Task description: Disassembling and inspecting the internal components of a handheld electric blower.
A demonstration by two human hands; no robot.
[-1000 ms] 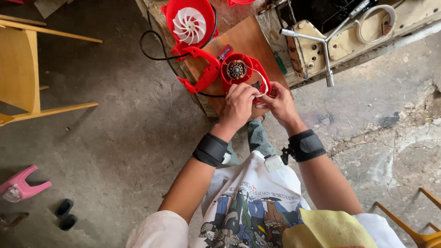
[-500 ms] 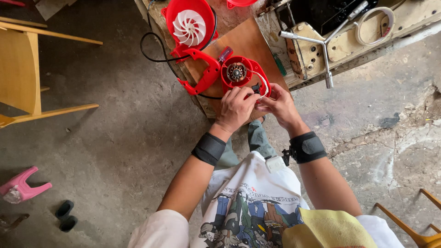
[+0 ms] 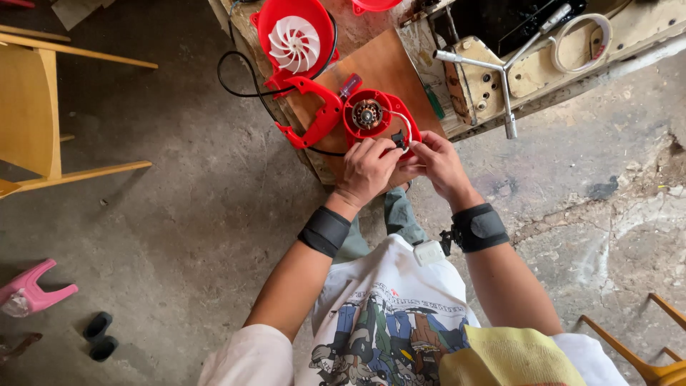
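Both hands pinching small black part (image 3: 401, 142) right at rim of red motor housing (image 3: 371, 118). Left hand (image 3: 368, 170) and right hand (image 3: 437, 161) closed on it, fingertips touching. White fan half (image 3: 294, 43) further past grip, yellow chair (image 3: 28, 121) way off left.

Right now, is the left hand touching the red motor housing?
Touching. Head view shows the left hand with its fingers resting on the lower rim of the red motor housing, no gap visible.
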